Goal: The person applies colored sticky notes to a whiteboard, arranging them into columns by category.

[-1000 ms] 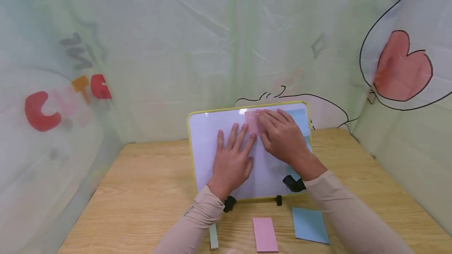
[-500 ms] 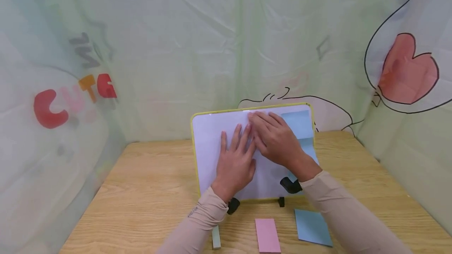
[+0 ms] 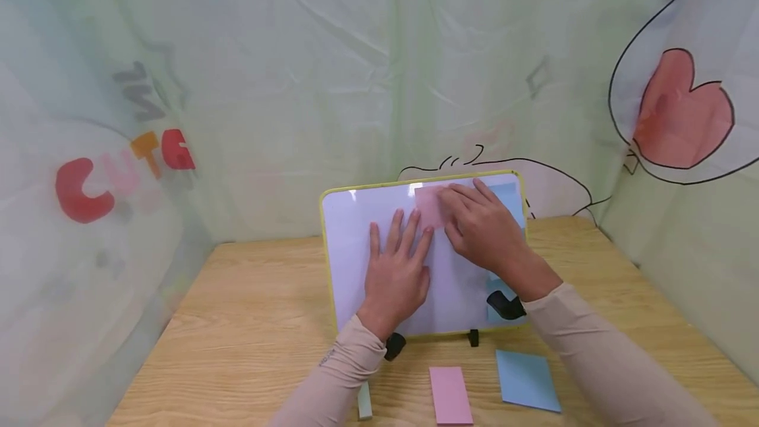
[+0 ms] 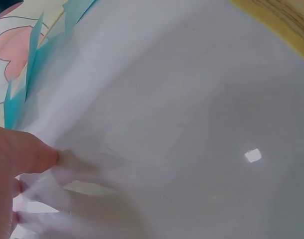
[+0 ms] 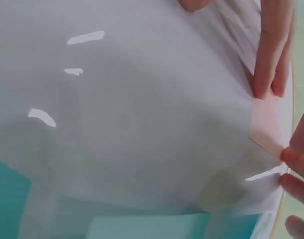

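A pink sticky note (image 3: 428, 209) lies against the upper part of a whiteboard (image 3: 350, 275) with a yellow frame. My left hand (image 3: 394, 282) rests flat on the board, fingers spread, with fingertips at the note's lower left; the left wrist view shows its thumb (image 4: 35, 154) on the white surface. My right hand (image 3: 483, 226) presses its fingertips on the right part of the note and hides that side. In the right wrist view the pink note (image 5: 265, 117) lies between both hands, with right fingertips (image 5: 291, 155) at its corner.
Blue sticky notes (image 3: 510, 198) line the board's right side. Black stand feet (image 3: 506, 305) hold the board up on a wooden table (image 3: 255, 308). In front lie a pink note pad (image 3: 450, 395), a blue note pad (image 3: 528, 381) and a pale green strip (image 3: 364, 402) partly behind the left sleeve.
My right hand slid left across the pink note, covering it, then back right, so the note's left part shows again. The left hand stayed in place on the board.
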Demonstrator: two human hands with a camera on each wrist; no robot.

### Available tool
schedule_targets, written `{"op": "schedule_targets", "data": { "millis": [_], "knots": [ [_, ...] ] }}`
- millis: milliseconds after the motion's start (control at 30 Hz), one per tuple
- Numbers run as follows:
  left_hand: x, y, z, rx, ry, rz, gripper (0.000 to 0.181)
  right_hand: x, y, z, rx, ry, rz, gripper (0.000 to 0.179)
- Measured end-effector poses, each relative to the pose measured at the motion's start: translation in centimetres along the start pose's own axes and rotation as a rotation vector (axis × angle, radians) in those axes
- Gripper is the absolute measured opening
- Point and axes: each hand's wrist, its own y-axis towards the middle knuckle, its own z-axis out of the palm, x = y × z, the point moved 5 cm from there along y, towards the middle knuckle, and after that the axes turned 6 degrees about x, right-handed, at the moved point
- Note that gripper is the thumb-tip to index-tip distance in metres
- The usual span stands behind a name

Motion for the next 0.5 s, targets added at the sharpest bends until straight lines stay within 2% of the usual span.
{"op": "schedule_targets", "data": {
  "millis": [200, 367, 500],
  "knots": [
    [0.25, -0.03, 0.09, -0.001, -0.009, -0.005, 0.064, -0.39, -0.39, -0.31, -0.012, 0.031, 0.05, 0.044],
    [0.67, -0.22, 0.05, 0.002, -0.038, -0.007, 0.063, 0.06, -0.49, -0.28, -0.035, 0.04, 0.05, 0.044],
    [0.98, -0.61, -0.16, -0.025, -0.084, 0.011, 0.056, 0.53, -0.76, -0.51, -0.068, 0.081, 0.049, 0.045]
  ]
}}
